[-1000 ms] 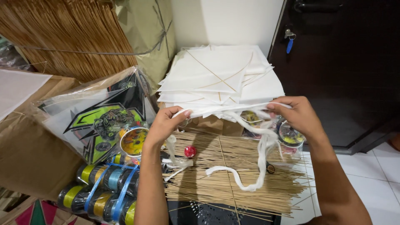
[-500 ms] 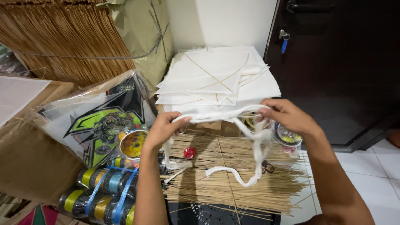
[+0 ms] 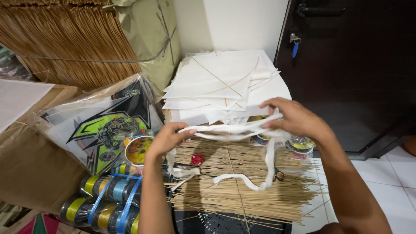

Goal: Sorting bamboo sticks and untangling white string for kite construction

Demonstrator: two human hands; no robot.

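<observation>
My left hand point(image 3: 168, 138) and my right hand point(image 3: 294, 118) both grip a long white paper strip point(image 3: 229, 129), stretched between them above a bundle of thin bamboo sticks point(image 3: 242, 186). Loose ends of the strip hang down and curl over the sticks. A stack of white paper kites point(image 3: 223, 84) with crossed stick frames lies just behind my hands. A small red cap point(image 3: 197, 159) rests on the sticks below the strip.
Printed kites in clear plastic point(image 3: 104, 125) lean at the left, with spools of string point(image 3: 108, 201) tied with blue tape below. Long straw bundles point(image 3: 65, 43) stand behind. A dark door point(image 3: 355, 65) with a key is at the right, over white floor tiles point(image 3: 390, 182).
My right hand has moved left and slightly up, shortening the stretched part of the strip. My left hand stays in nearly the same place.
</observation>
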